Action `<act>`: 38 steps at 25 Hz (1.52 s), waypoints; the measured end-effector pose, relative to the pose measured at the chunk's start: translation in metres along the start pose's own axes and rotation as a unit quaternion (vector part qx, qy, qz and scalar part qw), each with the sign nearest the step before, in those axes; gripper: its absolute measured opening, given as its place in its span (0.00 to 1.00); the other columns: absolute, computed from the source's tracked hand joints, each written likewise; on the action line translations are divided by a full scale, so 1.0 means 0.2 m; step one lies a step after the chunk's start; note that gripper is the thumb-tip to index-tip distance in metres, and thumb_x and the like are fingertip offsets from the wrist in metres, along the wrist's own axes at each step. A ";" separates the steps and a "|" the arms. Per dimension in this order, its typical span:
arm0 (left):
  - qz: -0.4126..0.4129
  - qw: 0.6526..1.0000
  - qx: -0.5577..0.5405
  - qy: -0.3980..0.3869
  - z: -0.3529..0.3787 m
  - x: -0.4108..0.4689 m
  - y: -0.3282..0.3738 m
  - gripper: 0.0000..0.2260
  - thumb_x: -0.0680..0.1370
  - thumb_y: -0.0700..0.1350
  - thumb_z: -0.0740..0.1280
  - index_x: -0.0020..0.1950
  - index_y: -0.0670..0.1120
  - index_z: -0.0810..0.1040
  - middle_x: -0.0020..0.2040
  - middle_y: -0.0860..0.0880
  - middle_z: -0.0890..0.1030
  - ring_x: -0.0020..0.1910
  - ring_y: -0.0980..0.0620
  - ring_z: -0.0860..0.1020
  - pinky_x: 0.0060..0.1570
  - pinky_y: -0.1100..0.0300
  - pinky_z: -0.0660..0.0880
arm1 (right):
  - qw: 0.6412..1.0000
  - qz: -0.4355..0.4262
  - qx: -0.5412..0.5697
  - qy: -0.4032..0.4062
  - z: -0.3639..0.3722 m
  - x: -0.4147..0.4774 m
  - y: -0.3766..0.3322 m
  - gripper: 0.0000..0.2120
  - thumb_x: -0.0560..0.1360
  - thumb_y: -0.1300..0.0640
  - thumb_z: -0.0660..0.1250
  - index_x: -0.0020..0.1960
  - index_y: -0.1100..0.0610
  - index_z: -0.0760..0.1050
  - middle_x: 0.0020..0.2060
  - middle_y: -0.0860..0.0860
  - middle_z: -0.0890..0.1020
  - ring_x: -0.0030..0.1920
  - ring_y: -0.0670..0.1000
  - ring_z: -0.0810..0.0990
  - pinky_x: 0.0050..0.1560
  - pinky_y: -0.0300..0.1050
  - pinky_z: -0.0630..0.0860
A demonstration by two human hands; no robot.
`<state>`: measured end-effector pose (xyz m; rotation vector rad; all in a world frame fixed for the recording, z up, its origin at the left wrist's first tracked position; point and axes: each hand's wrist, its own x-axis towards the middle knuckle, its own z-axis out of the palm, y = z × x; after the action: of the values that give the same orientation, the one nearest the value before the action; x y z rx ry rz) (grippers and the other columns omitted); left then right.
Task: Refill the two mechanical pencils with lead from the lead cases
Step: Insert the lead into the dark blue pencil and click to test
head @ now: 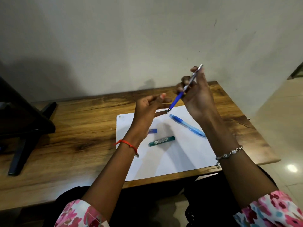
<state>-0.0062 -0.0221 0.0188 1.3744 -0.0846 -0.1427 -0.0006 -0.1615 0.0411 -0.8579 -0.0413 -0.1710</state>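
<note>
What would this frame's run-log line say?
right hand: holds dark blue pencil, tip down | left hand: empty | light blue pencil, green lead case: on paper

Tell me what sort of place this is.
Probably a room in a home or office: a wooden desk against a plain wall, a tiled floor, and a dark stand at the left.

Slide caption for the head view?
Right hand raises dark-blue mechanical pencil tip-down; second pencil and two lead cases on paper.
</note>
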 end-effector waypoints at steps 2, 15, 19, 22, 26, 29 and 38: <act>-0.073 0.997 -0.002 -0.017 0.00 -0.01 -0.03 0.06 0.77 0.43 0.64 0.48 0.44 0.79 0.41 0.50 0.84 0.38 0.54 0.84 0.43 0.61 0.81 | 0.994 0.021 0.101 0.024 -0.04 0.03 -0.05 0.21 0.81 0.44 0.49 0.37 0.54 0.69 0.20 0.46 0.65 0.20 0.44 0.62 0.22 0.35 0.59; -0.277 0.952 -0.061 -0.115 0.02 -0.08 -0.06 0.07 0.77 0.38 0.63 0.47 0.37 0.80 0.38 0.46 0.85 0.38 0.49 0.84 0.43 0.59 0.81 | 0.994 0.050 0.084 0.053 -0.05 0.01 -0.12 0.26 0.75 0.44 0.50 0.23 0.55 0.62 0.15 0.46 0.57 0.17 0.45 0.53 0.22 0.34 0.49; -0.300 0.945 -0.069 -0.112 0.02 -0.08 -0.05 0.08 0.77 0.38 0.62 0.47 0.38 0.80 0.37 0.46 0.85 0.37 0.50 0.84 0.44 0.57 0.80 | 0.996 0.047 0.059 0.050 -0.05 0.00 -0.13 0.26 0.76 0.43 0.49 0.23 0.55 0.63 0.16 0.46 0.58 0.18 0.45 0.53 0.23 0.34 0.49; -0.314 0.940 -0.070 -0.111 0.02 -0.09 -0.04 0.08 0.78 0.38 0.60 0.47 0.38 0.79 0.37 0.46 0.85 0.37 0.50 0.84 0.43 0.58 0.80 | 0.997 0.047 0.041 0.053 -0.04 -0.01 -0.13 0.26 0.76 0.43 0.49 0.23 0.55 0.64 0.16 0.46 0.58 0.19 0.45 0.52 0.24 0.35 0.48; -0.338 0.932 -0.072 -0.109 0.03 -0.09 -0.04 0.09 0.78 0.38 0.60 0.47 0.38 0.80 0.37 0.45 0.85 0.37 0.50 0.84 0.44 0.57 0.80 | 0.996 0.041 0.056 0.060 -0.04 -0.01 -0.14 0.25 0.75 0.43 0.49 0.25 0.56 0.64 0.16 0.46 0.58 0.19 0.45 0.52 0.24 0.35 0.48; -0.343 0.930 -0.072 -0.108 0.03 -0.09 -0.04 0.09 0.78 0.38 0.60 0.46 0.39 0.80 0.38 0.45 0.85 0.37 0.50 0.84 0.44 0.57 0.80 | 0.995 0.039 0.063 0.061 -0.05 -0.01 -0.14 0.25 0.75 0.43 0.48 0.25 0.56 0.64 0.16 0.46 0.58 0.19 0.45 0.52 0.24 0.35 0.48; -0.345 0.929 -0.076 -0.108 0.03 -0.09 -0.04 0.09 0.78 0.38 0.60 0.46 0.39 0.80 0.38 0.46 0.85 0.41 0.51 0.84 0.44 0.58 0.80 | 0.995 0.035 0.070 0.062 -0.05 -0.01 -0.14 0.25 0.75 0.43 0.48 0.25 0.56 0.65 0.16 0.46 0.57 0.19 0.45 0.51 0.25 0.36 0.47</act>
<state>-0.0249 -0.0262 0.0129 1.1792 0.2295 -0.8739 -0.0076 -0.1865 0.0559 -0.7070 0.0914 -0.1533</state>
